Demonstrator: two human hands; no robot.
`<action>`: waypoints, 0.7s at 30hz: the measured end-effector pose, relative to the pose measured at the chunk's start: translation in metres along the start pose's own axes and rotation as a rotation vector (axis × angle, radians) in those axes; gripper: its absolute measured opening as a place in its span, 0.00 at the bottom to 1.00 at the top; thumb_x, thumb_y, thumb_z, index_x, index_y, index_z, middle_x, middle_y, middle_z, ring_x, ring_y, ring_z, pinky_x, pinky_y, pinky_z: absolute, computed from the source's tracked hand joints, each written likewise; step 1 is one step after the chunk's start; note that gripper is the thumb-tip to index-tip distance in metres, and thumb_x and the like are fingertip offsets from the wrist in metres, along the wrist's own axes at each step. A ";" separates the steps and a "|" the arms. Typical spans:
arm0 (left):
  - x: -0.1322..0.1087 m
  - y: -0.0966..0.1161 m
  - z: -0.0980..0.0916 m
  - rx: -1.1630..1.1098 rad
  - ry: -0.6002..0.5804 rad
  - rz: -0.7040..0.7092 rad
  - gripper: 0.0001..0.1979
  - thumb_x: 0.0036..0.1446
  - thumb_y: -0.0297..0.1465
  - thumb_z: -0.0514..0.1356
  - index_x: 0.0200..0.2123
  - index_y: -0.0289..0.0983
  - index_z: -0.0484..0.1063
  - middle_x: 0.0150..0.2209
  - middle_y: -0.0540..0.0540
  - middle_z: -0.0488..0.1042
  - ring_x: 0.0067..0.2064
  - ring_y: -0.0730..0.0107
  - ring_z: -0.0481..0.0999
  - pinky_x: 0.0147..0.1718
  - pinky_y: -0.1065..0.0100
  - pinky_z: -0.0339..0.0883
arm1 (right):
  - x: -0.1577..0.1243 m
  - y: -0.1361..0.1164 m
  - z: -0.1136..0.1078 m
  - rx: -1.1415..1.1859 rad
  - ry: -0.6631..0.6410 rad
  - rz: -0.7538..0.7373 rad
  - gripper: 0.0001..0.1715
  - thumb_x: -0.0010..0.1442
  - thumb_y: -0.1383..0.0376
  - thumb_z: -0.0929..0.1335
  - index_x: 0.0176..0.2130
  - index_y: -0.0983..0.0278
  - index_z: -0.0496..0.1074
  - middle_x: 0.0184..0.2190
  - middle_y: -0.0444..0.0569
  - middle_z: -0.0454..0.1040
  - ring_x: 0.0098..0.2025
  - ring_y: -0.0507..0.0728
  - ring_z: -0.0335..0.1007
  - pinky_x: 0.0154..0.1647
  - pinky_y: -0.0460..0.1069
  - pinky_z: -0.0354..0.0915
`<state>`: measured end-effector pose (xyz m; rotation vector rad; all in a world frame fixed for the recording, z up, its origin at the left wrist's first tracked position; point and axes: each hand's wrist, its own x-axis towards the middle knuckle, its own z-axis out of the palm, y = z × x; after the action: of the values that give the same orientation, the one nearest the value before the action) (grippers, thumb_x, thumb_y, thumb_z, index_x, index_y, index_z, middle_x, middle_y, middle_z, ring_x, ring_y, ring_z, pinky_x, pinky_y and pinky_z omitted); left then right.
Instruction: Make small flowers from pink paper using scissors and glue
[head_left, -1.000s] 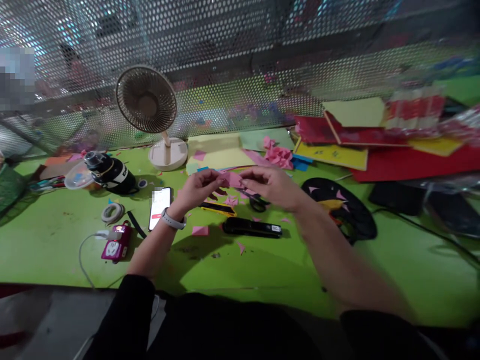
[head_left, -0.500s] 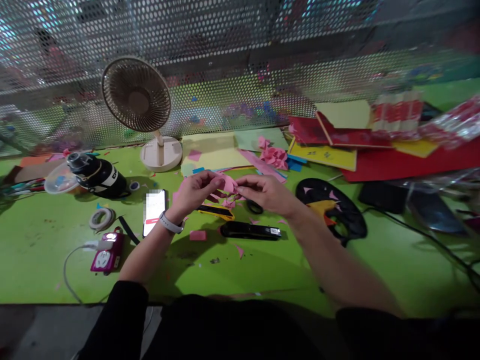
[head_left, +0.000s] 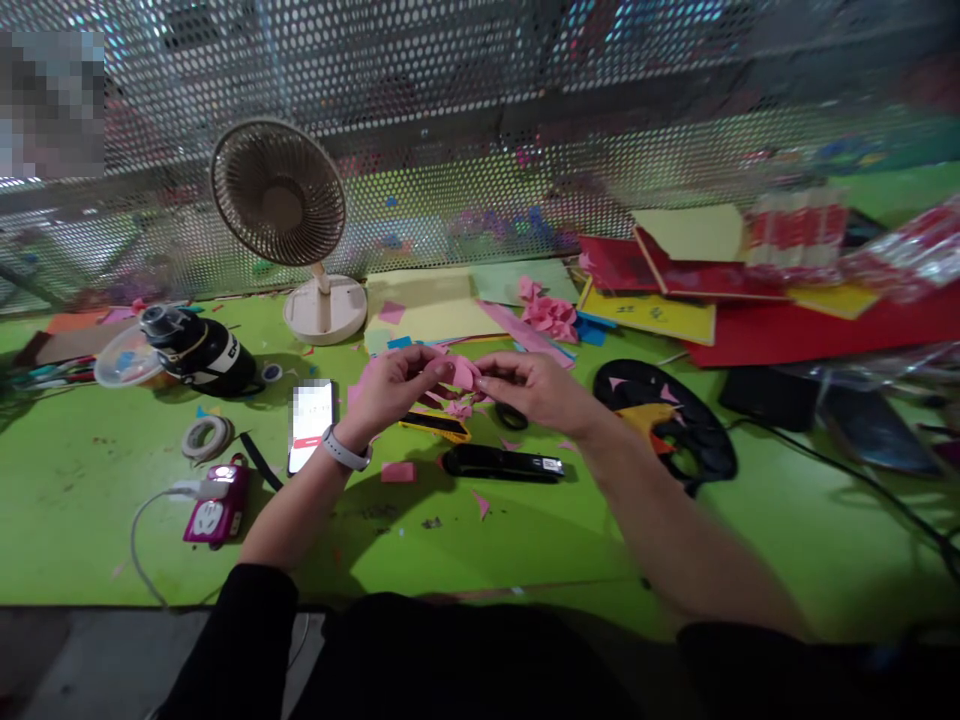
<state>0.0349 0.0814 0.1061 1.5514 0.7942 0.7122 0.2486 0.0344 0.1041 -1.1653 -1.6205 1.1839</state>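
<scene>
Between my two hands is a small curled piece of pink paper (head_left: 464,374), raised over the green table. My left hand (head_left: 405,382) pinches its left side with thumb and fingers. On the right side, my right hand (head_left: 525,385) pinches it too. Under the hands lie pink scraps, a yellow-and-black utility knife (head_left: 435,426) and a black stapler (head_left: 502,463). A pink paper rectangle (head_left: 398,472) rests left of the stapler. Behind the hands sits a heap of folded pink paper pieces (head_left: 550,314).
A beige fan (head_left: 324,308) stands at the back before a perforated metal screen. On the left are a black bottle (head_left: 199,350), a phone (head_left: 311,425), a tape roll (head_left: 206,438) and a purple power socket (head_left: 216,505). Red boards (head_left: 810,330) and a black ring-shaped object (head_left: 705,430) lie right.
The pink paper has turned between my fingers and now looks more curled. Both hands stay in nearly the same place; the view has shifted slightly.
</scene>
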 end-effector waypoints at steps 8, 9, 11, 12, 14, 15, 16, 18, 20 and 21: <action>0.000 0.001 0.000 -0.003 -0.010 0.001 0.18 0.59 0.46 0.62 0.40 0.36 0.68 0.37 0.45 0.77 0.36 0.68 0.82 0.30 0.72 0.76 | -0.001 0.000 -0.003 0.008 -0.028 0.026 0.16 0.58 0.55 0.70 0.43 0.62 0.79 0.37 0.49 0.81 0.37 0.56 0.78 0.40 0.52 0.73; 0.000 0.001 0.000 -0.008 -0.011 -0.001 0.18 0.59 0.46 0.62 0.40 0.36 0.69 0.38 0.45 0.77 0.36 0.69 0.82 0.30 0.72 0.76 | -0.001 -0.001 -0.003 0.011 -0.029 0.025 0.16 0.58 0.55 0.70 0.42 0.61 0.79 0.37 0.49 0.81 0.37 0.56 0.78 0.40 0.52 0.73; 0.000 0.001 0.000 -0.020 -0.014 -0.006 0.19 0.58 0.46 0.63 0.41 0.36 0.69 0.38 0.45 0.77 0.35 0.69 0.82 0.30 0.72 0.76 | -0.001 -0.002 -0.002 0.022 -0.029 0.017 0.16 0.58 0.55 0.71 0.41 0.62 0.79 0.37 0.49 0.81 0.37 0.56 0.78 0.40 0.52 0.73; 0.001 0.001 0.000 -0.026 -0.014 -0.005 0.19 0.58 0.46 0.63 0.40 0.36 0.69 0.37 0.45 0.77 0.35 0.69 0.82 0.30 0.72 0.76 | -0.001 -0.002 -0.002 0.026 -0.024 0.012 0.15 0.57 0.55 0.71 0.41 0.62 0.79 0.37 0.49 0.81 0.37 0.56 0.78 0.41 0.52 0.73; 0.001 0.001 0.000 -0.037 -0.016 -0.006 0.19 0.58 0.46 0.63 0.40 0.36 0.69 0.37 0.44 0.77 0.35 0.70 0.82 0.29 0.73 0.76 | -0.001 -0.003 -0.001 0.031 -0.023 0.012 0.15 0.57 0.55 0.71 0.41 0.62 0.79 0.37 0.49 0.81 0.36 0.56 0.78 0.41 0.52 0.73; 0.001 0.001 0.000 -0.040 -0.018 -0.008 0.19 0.58 0.46 0.63 0.40 0.35 0.69 0.38 0.44 0.78 0.35 0.70 0.82 0.30 0.73 0.76 | -0.002 -0.003 -0.002 0.032 -0.030 0.015 0.15 0.58 0.55 0.71 0.41 0.62 0.79 0.37 0.49 0.81 0.36 0.55 0.78 0.41 0.52 0.73; 0.001 0.001 0.000 -0.042 -0.019 -0.011 0.20 0.58 0.46 0.64 0.40 0.35 0.69 0.38 0.44 0.78 0.35 0.70 0.82 0.30 0.73 0.76 | -0.002 -0.003 -0.002 0.031 -0.036 0.019 0.16 0.58 0.55 0.71 0.42 0.62 0.79 0.37 0.49 0.81 0.36 0.55 0.78 0.41 0.52 0.73; 0.001 0.001 0.000 -0.050 -0.021 -0.013 0.20 0.57 0.47 0.64 0.40 0.35 0.70 0.39 0.44 0.78 0.35 0.70 0.82 0.30 0.74 0.76 | -0.002 -0.002 -0.003 0.028 -0.049 0.025 0.16 0.59 0.55 0.71 0.43 0.62 0.79 0.37 0.49 0.81 0.36 0.55 0.78 0.40 0.51 0.72; 0.001 0.001 0.000 -0.062 -0.019 -0.009 0.21 0.57 0.47 0.64 0.40 0.35 0.70 0.37 0.45 0.77 0.35 0.70 0.82 0.29 0.74 0.76 | -0.002 -0.001 -0.004 0.032 -0.054 0.017 0.16 0.58 0.55 0.71 0.43 0.62 0.79 0.37 0.49 0.81 0.36 0.55 0.78 0.40 0.51 0.72; 0.001 0.001 0.000 -0.067 -0.018 -0.007 0.21 0.56 0.47 0.64 0.40 0.34 0.70 0.37 0.45 0.77 0.34 0.70 0.82 0.29 0.74 0.76 | -0.002 -0.001 -0.004 0.037 -0.056 0.008 0.16 0.58 0.56 0.71 0.43 0.63 0.79 0.38 0.49 0.81 0.37 0.55 0.78 0.41 0.51 0.72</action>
<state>0.0352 0.0819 0.1071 1.4924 0.7546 0.7123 0.2525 0.0333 0.1058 -1.1254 -1.6307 1.2566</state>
